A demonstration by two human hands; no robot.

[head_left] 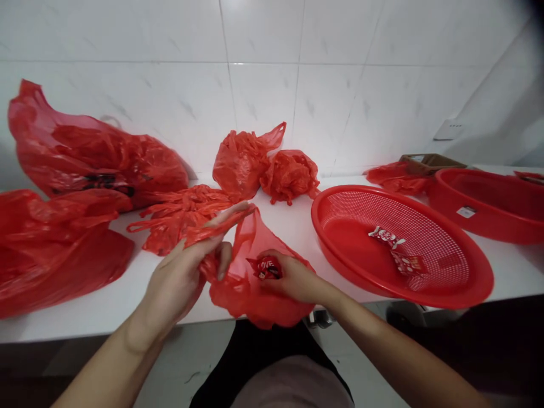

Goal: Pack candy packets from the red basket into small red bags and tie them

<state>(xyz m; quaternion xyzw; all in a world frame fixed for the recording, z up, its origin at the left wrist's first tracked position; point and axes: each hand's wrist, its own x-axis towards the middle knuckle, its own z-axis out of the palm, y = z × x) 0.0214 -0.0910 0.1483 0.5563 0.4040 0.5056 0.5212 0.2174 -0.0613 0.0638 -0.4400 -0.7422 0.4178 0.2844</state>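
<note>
My left hand (191,260) grips the edge of a thin red plastic bag (263,309) and holds its mouth apart at the front of the counter. Inside that opening, my right hand (293,277) pinches a small red candy packet (268,267) with "LOVE" printed on it. A red mesh basket (340,266) stands to the right of the bag. In it lie a white-and-red packet (386,236) and a red packet (408,263), touching or nearly so. The bottom of the bag is hidden by its folds.
Crumpled red bags (187,212) lie left of centre, with two bunched bags (242,161) behind. Large filled red bags (102,158) take up the far left. At right are a second red basket (463,198), a brown tray (433,163) and a flat red bag (397,178). A tiled wall (263,90) bounds the white counter (293,221).
</note>
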